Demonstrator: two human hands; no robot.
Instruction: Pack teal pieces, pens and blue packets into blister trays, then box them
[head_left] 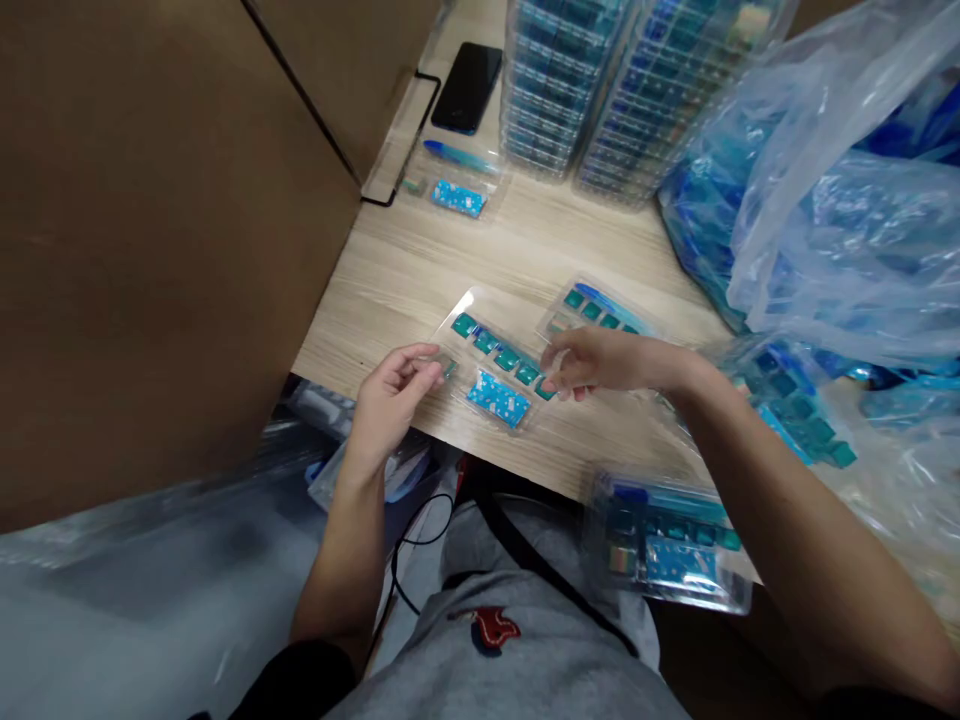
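Both my hands hold a transparent plastic blister pack (487, 370) just above the wooden tabletop (420, 280). It contains a row of teal square pieces and a blue speckled card (499, 398). My left hand (390, 395) pinches its left end, and my right hand (592, 362) grips its right end. My right fingers hide the end of the teal row. Just beyond my right hand, a similar blister pack (592, 310) lies on the table.
Tall stacks of packs (555, 80) stand at the far edge, near a black phone (469, 88), a blue pen (457, 155) and another pack (454, 195). A pack (660, 540) sits at the front edge. A plastic bag (847, 200) fills the right, and a brown cardboard panel (150, 230) walls the left.
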